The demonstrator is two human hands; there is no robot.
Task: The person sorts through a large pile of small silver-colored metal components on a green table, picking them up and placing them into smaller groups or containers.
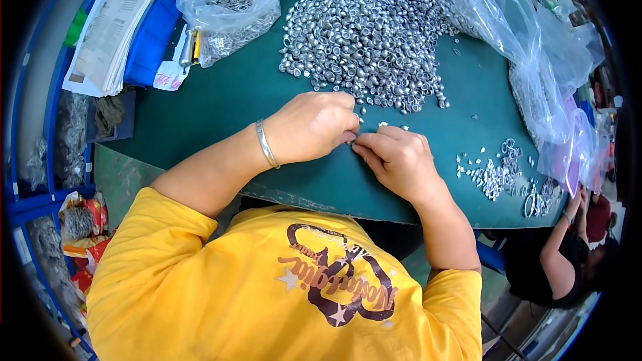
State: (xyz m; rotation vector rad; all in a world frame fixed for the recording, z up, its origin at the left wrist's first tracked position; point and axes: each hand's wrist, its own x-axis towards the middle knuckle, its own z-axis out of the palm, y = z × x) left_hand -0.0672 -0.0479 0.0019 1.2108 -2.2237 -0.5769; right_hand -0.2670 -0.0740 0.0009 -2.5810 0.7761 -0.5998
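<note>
Close together over the green table (221, 100), my left hand (317, 126) and my right hand (404, 157) are both closed in a pinch, fingertips nearly meeting. A tiny glint shows between the fingertips, too small to name. Just beyond them spreads a large heap of small silver hollow metal pieces (361, 33). A few loose pieces lie beside my right knuckles. A silver bangle (267, 144) circles my left wrist.
Smaller metal parts (495, 177) lie scattered at the right. Clear plastic bags (542, 80) line the right edge. At the far left are an open bag of metal parts (231, 13), a blue bin (150, 43) and papers (117, 33). Another person (562, 254) sits at lower right.
</note>
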